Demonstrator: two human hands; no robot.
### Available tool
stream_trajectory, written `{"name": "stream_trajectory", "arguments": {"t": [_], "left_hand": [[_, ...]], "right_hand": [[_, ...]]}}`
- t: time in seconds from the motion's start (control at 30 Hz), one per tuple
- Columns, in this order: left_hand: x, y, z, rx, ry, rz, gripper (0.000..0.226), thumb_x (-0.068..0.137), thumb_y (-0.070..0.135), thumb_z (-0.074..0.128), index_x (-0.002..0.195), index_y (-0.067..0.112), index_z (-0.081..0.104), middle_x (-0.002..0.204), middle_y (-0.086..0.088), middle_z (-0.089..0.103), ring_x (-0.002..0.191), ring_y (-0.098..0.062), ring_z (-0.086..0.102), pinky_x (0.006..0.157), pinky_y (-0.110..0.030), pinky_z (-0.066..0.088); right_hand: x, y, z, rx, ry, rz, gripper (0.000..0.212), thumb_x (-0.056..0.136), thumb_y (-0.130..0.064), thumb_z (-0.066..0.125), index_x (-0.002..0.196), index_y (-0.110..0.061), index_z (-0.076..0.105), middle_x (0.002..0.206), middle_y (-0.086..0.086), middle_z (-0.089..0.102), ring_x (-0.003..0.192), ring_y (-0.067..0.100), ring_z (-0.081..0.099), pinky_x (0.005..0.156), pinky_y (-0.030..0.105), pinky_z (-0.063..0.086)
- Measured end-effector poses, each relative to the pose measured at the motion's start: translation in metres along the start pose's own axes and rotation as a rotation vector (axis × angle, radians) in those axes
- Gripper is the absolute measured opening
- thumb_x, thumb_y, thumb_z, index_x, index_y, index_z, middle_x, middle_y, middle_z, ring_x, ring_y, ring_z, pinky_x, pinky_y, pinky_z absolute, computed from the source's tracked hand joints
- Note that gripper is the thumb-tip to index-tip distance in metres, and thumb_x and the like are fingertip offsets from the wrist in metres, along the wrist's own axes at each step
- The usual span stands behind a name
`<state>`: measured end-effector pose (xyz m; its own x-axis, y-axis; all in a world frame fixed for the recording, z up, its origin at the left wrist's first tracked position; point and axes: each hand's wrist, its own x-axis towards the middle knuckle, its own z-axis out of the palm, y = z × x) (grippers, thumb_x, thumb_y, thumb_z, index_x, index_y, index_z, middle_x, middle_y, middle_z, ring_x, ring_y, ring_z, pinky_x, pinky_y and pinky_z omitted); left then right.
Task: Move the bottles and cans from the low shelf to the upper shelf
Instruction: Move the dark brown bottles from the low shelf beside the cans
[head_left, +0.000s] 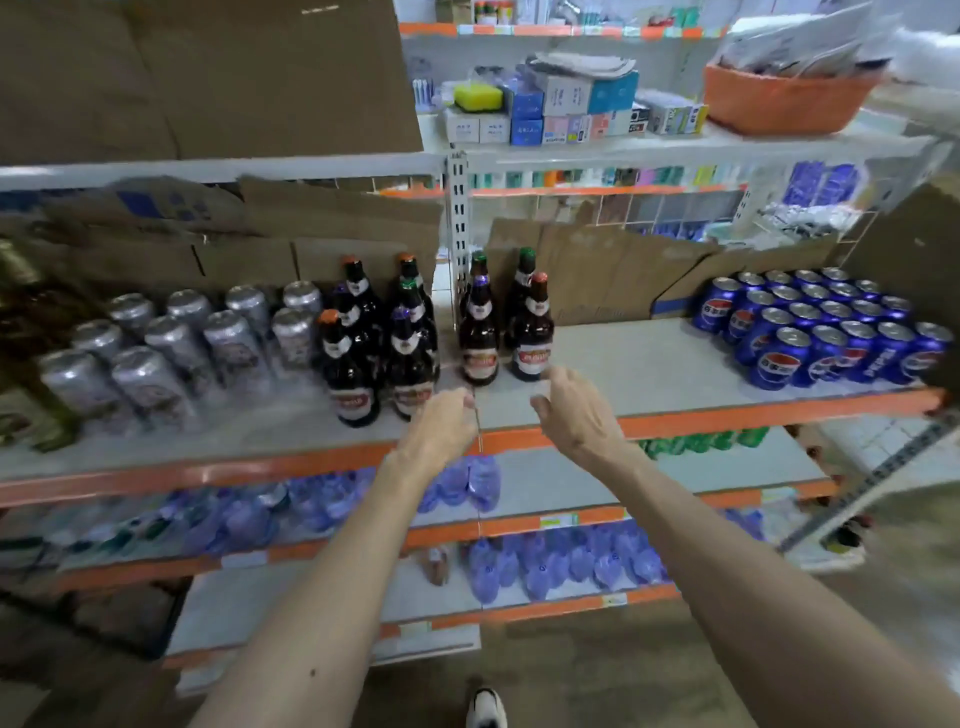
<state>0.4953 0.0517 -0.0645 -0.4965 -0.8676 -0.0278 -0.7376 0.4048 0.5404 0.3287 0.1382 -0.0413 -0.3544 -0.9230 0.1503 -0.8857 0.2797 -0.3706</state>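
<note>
In the middle of the head view, the left hand (444, 415) and the right hand (574, 410) hover a little apart over the front edge of the upper shelf (649, 364). Both are empty, with fingers loosely curled round nothing.

Just beyond the hands stand four brown glass beer bottles (532, 338), two in front and two behind. A tighter cluster of the same bottles (356, 379) stands to the left of the frame's centre, six or seven as far as the blur allows. Further left are about ten silver cans (231, 343). At the right edge is a block of blue Pepsi cans (779, 358), over twenty, too packed to count exactly.

Below, on the low shelf (737, 473) and the one under it, lie blue plastic bottles (571, 564), blurred beyond counting. A row of green bottles (701, 441) peeps out beneath the orange rail.

The glass bottles are probably heavy, rigid, smooth and breakable. They are best taken round the body or neck, one per hand, and set down gently. The plastic ones look lighter and will likely give under a squeeze, so a grip round the middle suits them.
</note>
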Motion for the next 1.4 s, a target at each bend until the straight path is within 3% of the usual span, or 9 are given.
{"name": "stream_trajectory", "arguments": {"t": [0.17, 0.33, 0.5, 0.63, 0.87, 1.0, 1.2, 1.33, 1.4], "left_hand": [[-0.118, -0.060, 0.023, 0.041, -0.082, -0.106, 0.038, 0.087, 0.015, 0.063, 0.123, 0.004, 0.057, 0.125, -0.016, 0.060, 0.119, -0.030, 0.055, 0.098, -0.036, 0.040], [-0.184, -0.081, 0.005, 0.088, -0.089, -0.166, 0.047, 0.090, 0.020, 0.060, 0.134, 0.010, 0.049, 0.137, -0.013, 0.053, 0.126, -0.029, 0.051, 0.102, -0.039, 0.042], [-0.207, -0.087, -0.022, 0.077, -0.003, -0.102, 0.064, 0.091, 0.015, 0.056, 0.150, 0.013, 0.031, 0.149, -0.012, 0.043, 0.138, -0.028, 0.040, 0.111, -0.042, 0.036], [-0.218, -0.113, -0.040, 0.088, 0.049, -0.024, 0.061, 0.095, 0.015, 0.054, 0.151, 0.009, 0.030, 0.154, -0.010, 0.037, 0.143, -0.023, 0.032, 0.115, -0.034, 0.028], [-0.220, -0.180, -0.055, 0.079, -0.008, -0.058, 0.052, 0.094, 0.019, 0.056, 0.143, 0.008, 0.040, 0.143, -0.013, 0.047, 0.133, -0.028, 0.043, 0.107, -0.038, 0.037], [-0.202, -0.184, -0.047, 0.099, -0.084, -0.037, 0.054, 0.096, 0.021, 0.055, 0.145, 0.009, 0.036, 0.147, -0.011, 0.043, 0.136, -0.027, 0.041, 0.108, -0.036, 0.033], [-0.157, -0.206, 0.009, 0.041, -0.191, -0.028, 0.049, 0.094, 0.027, 0.056, 0.141, 0.016, 0.045, 0.144, -0.007, 0.049, 0.131, -0.026, 0.046, 0.105, -0.040, 0.040], [-0.128, -0.258, 0.105, -0.034, -0.224, 0.005, 0.039, 0.099, 0.043, 0.044, 0.118, 0.013, 0.059, 0.122, -0.008, 0.064, 0.115, -0.029, 0.058, 0.093, -0.040, 0.048], [-0.113, -0.300, 0.167, -0.034, -0.243, 0.017, 0.038, 0.100, 0.040, 0.044, 0.122, 0.013, 0.058, 0.127, -0.010, 0.061, 0.118, -0.029, 0.058, 0.095, -0.037, 0.046]], "right_hand": [[-0.106, -0.020, 0.038, 0.054, -0.098, 0.054, 0.034, 0.094, -0.019, 0.053, 0.123, -0.001, 0.049, 0.123, 0.022, 0.055, 0.116, 0.039, 0.051, 0.094, 0.043, 0.036], [-0.160, -0.053, 0.043, 0.019, -0.158, 0.065, 0.034, 0.098, -0.025, 0.047, 0.125, -0.003, 0.047, 0.125, 0.018, 0.056, 0.114, 0.035, 0.051, 0.094, 0.040, 0.039], [-0.172, -0.100, 0.043, 0.064, -0.154, 0.043, 0.034, 0.097, -0.025, 0.047, 0.122, -0.003, 0.048, 0.121, 0.019, 0.057, 0.111, 0.037, 0.051, 0.088, 0.041, 0.040], [-0.178, -0.141, 0.063, 0.063, -0.151, 0.033, 0.029, 0.096, -0.024, 0.047, 0.116, -0.002, 0.048, 0.115, 0.021, 0.059, 0.105, 0.038, 0.051, 0.077, 0.039, 0.034], [-0.189, -0.183, 0.101, -0.013, -0.182, 0.057, 0.033, 0.098, -0.030, 0.048, 0.117, -0.004, 0.048, 0.118, 0.019, 0.058, 0.109, 0.037, 0.051, 0.085, 0.041, 0.037], [-0.176, -0.178, 0.117, -0.015, -0.182, 0.095, 0.035, 0.097, -0.028, 0.047, 0.123, -0.005, 0.047, 0.120, 0.019, 0.057, 0.112, 0.036, 0.050, 0.089, 0.041, 0.036], [-0.138, -0.148, 0.189, 0.046, -0.203, 0.131, 0.030, 0.095, -0.027, 0.050, 0.115, -0.004, 0.051, 0.114, 0.021, 0.059, 0.108, 0.039, 0.051, 0.085, 0.043, 0.036], [-0.121, -0.109, 0.301, 0.067, -0.194, 0.138, 0.026, 0.094, -0.026, 0.047, 0.106, -0.005, 0.055, 0.109, 0.023, 0.062, 0.104, 0.040, 0.056, 0.079, 0.044, 0.039], [-0.117, -0.085, 0.374, 0.057, -0.185, 0.150, 0.029, 0.096, -0.030, 0.046, 0.110, -0.007, 0.055, 0.114, 0.021, 0.061, 0.109, 0.039, 0.055, 0.078, 0.043, 0.042]]}}
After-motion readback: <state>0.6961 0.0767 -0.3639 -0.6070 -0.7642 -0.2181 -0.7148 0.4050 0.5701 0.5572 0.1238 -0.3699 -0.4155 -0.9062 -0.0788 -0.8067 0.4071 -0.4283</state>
